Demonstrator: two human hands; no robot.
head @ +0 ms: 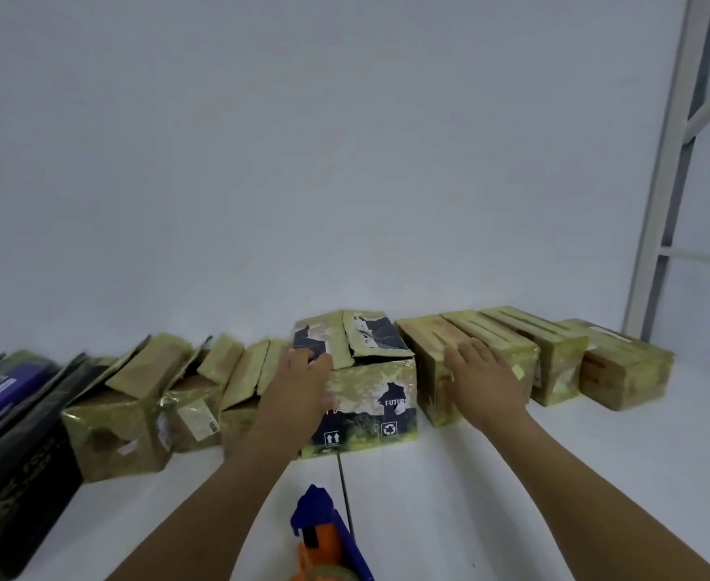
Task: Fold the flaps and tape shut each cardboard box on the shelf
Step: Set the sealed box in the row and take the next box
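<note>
The left hand (pixel 303 379) is lying over the top front edge of the printed box (pixel 370 392), its fingers stretched out close together onto the near flap, pressing rather than gripping. The right hand (pixel 481 377) is resting palm down on the taped box (pixel 424 341) just to the right, with its fingers spread flat.

The printed box is sitting mid-row on the white shelf (pixel 512 496), against the wall. Its front is showing the white letters "FUTUR" on a navy patch, and lower down a two-arrow this-way-up mark beside a recycling symbol. Much of the navy print is peeling, with bare yellowish cardboard showing through in ragged patches. Its top flaps (pixel 370 337) are lying nearly closed, creased and buckling along the middle seam.

The taped box and the three more sealed boxes (pixel 554 362) to its right are standing side by side, touching, plain brown and shining under glossy tape. To the left, the open boxes (pixel 114 421) are leaning together with flaps sticking up; one is carrying a white label (pixel 196 417) too blurred to read. At the far left a black box (pixel 18 488) is showing faint, unreadable lettering.

A blue and orange plastic tape dispenser (pixel 324 534) is lying on the shelf between the forearms, near the bottom edge. A white metal frame (pixel 663 195) is standing at the right
</note>
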